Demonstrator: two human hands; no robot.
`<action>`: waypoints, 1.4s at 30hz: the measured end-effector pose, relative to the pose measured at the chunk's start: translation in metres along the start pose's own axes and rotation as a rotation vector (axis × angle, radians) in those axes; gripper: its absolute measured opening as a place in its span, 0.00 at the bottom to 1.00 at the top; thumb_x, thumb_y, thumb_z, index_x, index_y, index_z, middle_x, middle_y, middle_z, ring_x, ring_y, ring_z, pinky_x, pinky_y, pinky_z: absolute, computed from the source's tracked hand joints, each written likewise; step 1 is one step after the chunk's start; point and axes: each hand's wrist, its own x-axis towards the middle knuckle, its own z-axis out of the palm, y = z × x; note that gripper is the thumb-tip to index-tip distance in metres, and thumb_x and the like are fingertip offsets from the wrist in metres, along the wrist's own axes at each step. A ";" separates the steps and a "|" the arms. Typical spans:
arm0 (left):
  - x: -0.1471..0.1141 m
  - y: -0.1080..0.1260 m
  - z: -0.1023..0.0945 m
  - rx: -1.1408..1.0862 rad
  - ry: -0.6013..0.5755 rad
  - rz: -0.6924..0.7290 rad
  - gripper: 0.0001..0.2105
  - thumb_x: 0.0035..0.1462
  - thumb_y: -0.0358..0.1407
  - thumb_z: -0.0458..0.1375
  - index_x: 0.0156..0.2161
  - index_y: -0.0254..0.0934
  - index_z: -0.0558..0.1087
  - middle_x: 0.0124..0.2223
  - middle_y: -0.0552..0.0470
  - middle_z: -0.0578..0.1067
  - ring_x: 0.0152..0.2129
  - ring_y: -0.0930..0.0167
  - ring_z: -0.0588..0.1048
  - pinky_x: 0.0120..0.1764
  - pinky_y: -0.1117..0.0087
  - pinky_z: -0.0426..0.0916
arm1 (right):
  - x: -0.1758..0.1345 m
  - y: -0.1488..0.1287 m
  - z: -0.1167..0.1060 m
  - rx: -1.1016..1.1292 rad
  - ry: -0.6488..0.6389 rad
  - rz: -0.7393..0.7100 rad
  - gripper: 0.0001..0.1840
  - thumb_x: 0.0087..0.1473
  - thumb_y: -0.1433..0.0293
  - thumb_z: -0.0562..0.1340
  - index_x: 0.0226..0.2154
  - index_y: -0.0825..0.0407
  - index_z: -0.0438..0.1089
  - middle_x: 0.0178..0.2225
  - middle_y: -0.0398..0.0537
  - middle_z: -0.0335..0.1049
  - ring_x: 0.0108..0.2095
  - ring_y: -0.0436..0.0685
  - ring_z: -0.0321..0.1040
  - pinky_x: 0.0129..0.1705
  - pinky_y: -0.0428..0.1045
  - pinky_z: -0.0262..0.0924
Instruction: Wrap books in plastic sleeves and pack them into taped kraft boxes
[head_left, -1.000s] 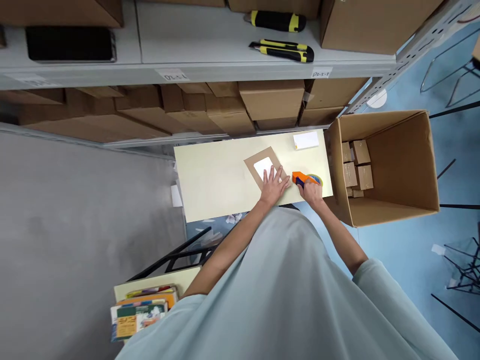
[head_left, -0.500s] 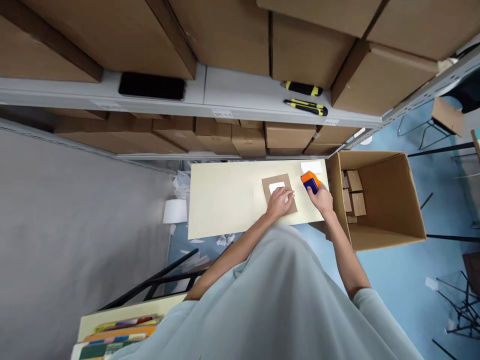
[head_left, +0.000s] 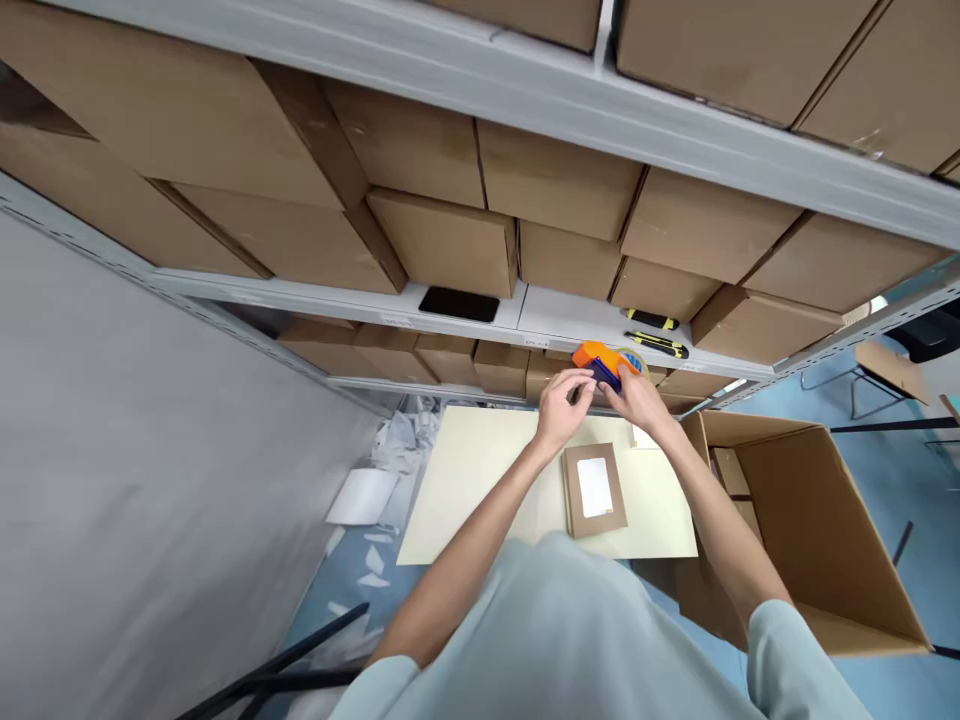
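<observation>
My right hand (head_left: 639, 398) grips an orange and dark-blue tape dispenser (head_left: 600, 360), raised above the far edge of the cream table, with part of a tape roll showing beside the fingers. At the dispenser's blue front end is my left hand (head_left: 561, 408), its thumb and fingertips drawn together in a pinch. Whatever lies between those fingertips is too small to make out. Below both hands, a flat cardboard box (head_left: 619, 498) with a white label (head_left: 595, 488) lies on the table (head_left: 480, 490), untouched.
A big open carton (head_left: 832, 530) holding small boxes stands right of the table. On the shelf ahead lie a black phone (head_left: 459, 304) and two yellow-black utility knives (head_left: 656, 345), before stacked cardboard boxes (head_left: 442, 240). Paper scraps (head_left: 373, 562) litter the floor at left.
My left hand has left the flat box and come up to the tape dispenser's front. My right hand has lifted the dispenser and moved it inward. The view has tilted up toward the shelves.
</observation>
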 end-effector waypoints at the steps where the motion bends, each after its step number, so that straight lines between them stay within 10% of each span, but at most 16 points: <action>1: 0.012 -0.001 -0.005 0.003 0.015 0.005 0.06 0.69 0.36 0.61 0.40 0.42 0.80 0.49 0.46 0.84 0.48 0.64 0.82 0.54 0.59 0.78 | 0.016 -0.004 -0.006 -0.012 0.006 -0.034 0.25 0.74 0.55 0.53 0.59 0.58 0.65 0.46 0.67 0.80 0.47 0.74 0.79 0.47 0.59 0.68; 12: 0.047 -0.009 -0.025 -0.034 0.069 -0.063 0.05 0.65 0.32 0.60 0.39 0.41 0.79 0.48 0.47 0.83 0.48 0.66 0.82 0.52 0.63 0.79 | 0.139 -0.019 -0.027 -0.158 -0.105 -0.024 0.22 0.73 0.62 0.58 0.60 0.61 0.67 0.58 0.69 0.76 0.59 0.72 0.74 0.60 0.58 0.63; 19: 0.034 -0.011 -0.021 -0.004 0.066 -0.136 0.05 0.66 0.35 0.60 0.38 0.41 0.79 0.49 0.46 0.83 0.49 0.65 0.82 0.52 0.62 0.80 | 0.163 -0.014 -0.021 -0.149 -0.123 -0.002 0.25 0.72 0.62 0.58 0.62 0.63 0.66 0.59 0.71 0.76 0.59 0.70 0.73 0.65 0.59 0.58; 25: 0.032 -0.007 -0.007 0.004 0.048 -0.132 0.06 0.66 0.35 0.59 0.40 0.40 0.79 0.50 0.45 0.83 0.49 0.65 0.82 0.53 0.61 0.80 | 0.154 -0.002 -0.010 -0.109 0.101 -0.120 0.29 0.65 0.67 0.60 0.63 0.66 0.64 0.64 0.74 0.68 0.64 0.74 0.64 0.68 0.64 0.54; 32: -0.025 -0.032 0.012 0.036 -0.031 -0.233 0.07 0.66 0.34 0.58 0.40 0.40 0.79 0.49 0.46 0.83 0.49 0.65 0.81 0.54 0.60 0.78 | 0.059 0.037 0.029 0.186 0.389 -0.157 0.26 0.72 0.62 0.51 0.67 0.55 0.62 0.67 0.65 0.63 0.69 0.73 0.57 0.71 0.68 0.51; 42: -0.212 -0.090 0.022 0.240 -0.249 -0.696 0.06 0.63 0.40 0.61 0.37 0.41 0.77 0.50 0.44 0.82 0.48 0.63 0.81 0.51 0.59 0.79 | -0.166 0.106 0.196 0.606 0.036 0.296 0.26 0.71 0.54 0.53 0.58 0.54 0.70 0.59 0.65 0.72 0.56 0.66 0.73 0.61 0.62 0.69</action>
